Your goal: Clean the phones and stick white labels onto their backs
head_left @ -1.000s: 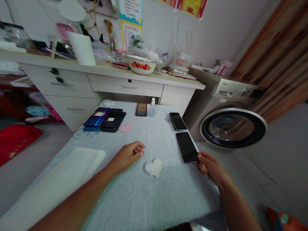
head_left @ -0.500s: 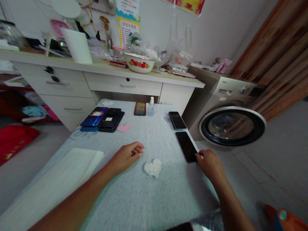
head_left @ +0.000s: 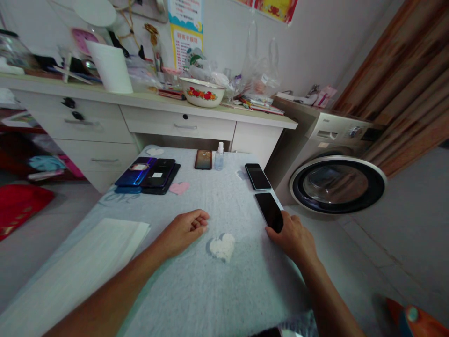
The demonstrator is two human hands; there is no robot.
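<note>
My right hand [head_left: 294, 236] is around the near end of a black-screened smartphone [head_left: 268, 210], thumb at its left edge and fingers along its right. That phone lies face up by the right edge of the table [head_left: 217, 290]. Just beyond it lies a second smartphone [head_left: 258, 176], also screen up. My left hand [head_left: 185, 231] rests on the cloth with fingers loosely curled and nothing seen in them. At the far left are stacked phones: a blue one [head_left: 135, 172] and a black one [head_left: 159, 173] with a white label.
Towards the back stand a clear spray bottle [head_left: 219, 158] and a brown phone or case [head_left: 203, 160]. A folded white cloth or paper [head_left: 87, 257] covers the left side. Behind is a drawer desk [head_left: 175, 122]; a washing machine [head_left: 336, 154] stands right.
My right hand has moved left and inward, from touching the phone's near right corner to spanning its near end. My left hand stays almost in place.
</note>
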